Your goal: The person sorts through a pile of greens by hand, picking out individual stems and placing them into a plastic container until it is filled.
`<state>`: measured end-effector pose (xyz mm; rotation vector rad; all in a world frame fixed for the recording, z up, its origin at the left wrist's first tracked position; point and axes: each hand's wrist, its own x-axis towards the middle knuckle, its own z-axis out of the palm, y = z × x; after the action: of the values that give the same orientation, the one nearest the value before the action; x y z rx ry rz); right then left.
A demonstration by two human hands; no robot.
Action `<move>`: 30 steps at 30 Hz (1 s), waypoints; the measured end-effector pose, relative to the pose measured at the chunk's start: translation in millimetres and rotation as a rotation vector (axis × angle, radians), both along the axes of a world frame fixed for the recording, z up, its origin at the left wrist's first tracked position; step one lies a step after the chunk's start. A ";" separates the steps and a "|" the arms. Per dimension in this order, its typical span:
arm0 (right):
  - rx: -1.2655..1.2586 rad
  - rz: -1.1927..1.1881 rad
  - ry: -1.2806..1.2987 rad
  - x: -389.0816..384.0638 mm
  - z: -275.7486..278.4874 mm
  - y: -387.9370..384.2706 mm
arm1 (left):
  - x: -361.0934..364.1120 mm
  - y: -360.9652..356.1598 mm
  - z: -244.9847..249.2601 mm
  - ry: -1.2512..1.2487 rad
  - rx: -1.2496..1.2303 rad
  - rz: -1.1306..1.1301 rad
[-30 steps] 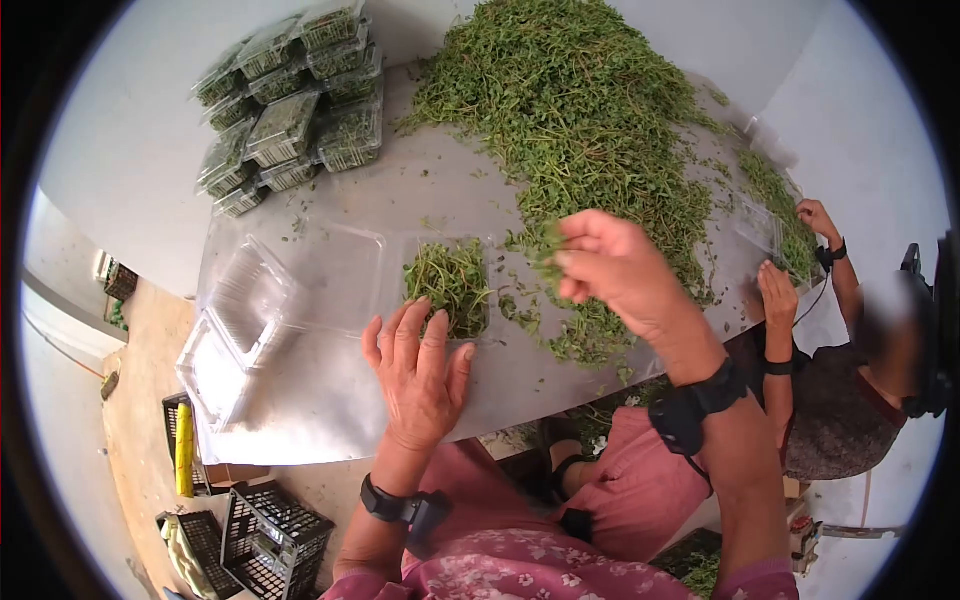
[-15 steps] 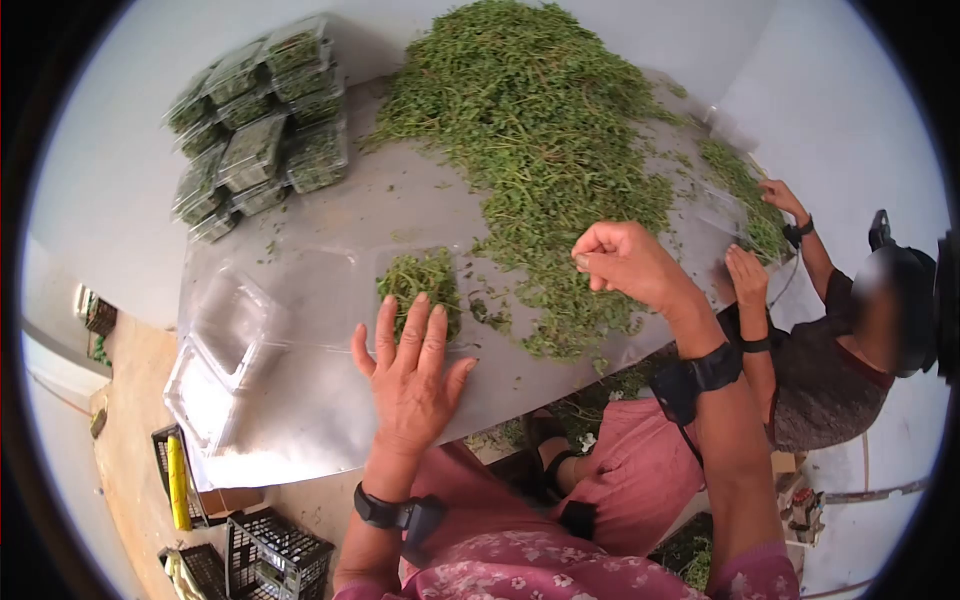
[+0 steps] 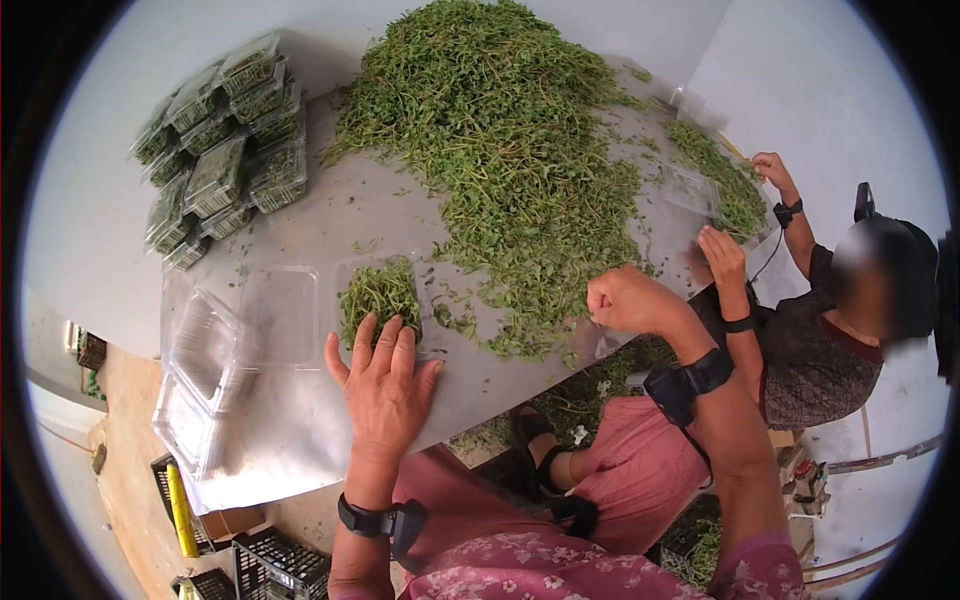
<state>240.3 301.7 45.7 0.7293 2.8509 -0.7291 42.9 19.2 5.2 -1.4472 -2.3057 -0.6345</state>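
My left hand (image 3: 382, 392) lies palm down with its fingers spread on the near side of a clump of leafy green sprigs (image 3: 384, 295). The clump sits in the base of a clear plastic clamshell box, whose open lid (image 3: 280, 318) lies flat to the left. Over the table's front edge, right of the loose greens, my right hand (image 3: 638, 302) is curled closed. What its fingers hold, if anything, is hidden. A large heap of greens (image 3: 500, 130) spreads from the back of the table toward my hands.
Filled clear boxes (image 3: 215, 175) are stacked at the back left. Open empty boxes (image 3: 205, 345) lie near the left edge. At the right, a co-worker (image 3: 815, 350) has both hands by a smaller pile of greens (image 3: 725, 180). Black crates (image 3: 280, 565) stand on the floor.
My right hand has moved down and away from the heap toward the table's front edge, its fingers curled tighter. My left hand stays on the clump. The whole view has shifted slightly.
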 end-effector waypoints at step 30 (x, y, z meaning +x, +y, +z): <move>0.265 -0.516 0.426 23.0 -33.3 87.4 | 2.1 0.9 4.6 -0.010 -0.018 -0.002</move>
<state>263.3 389.1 12.3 1.5595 3.2052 -0.6207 44.9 20.0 9.8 -1.4582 -2.3232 -0.6253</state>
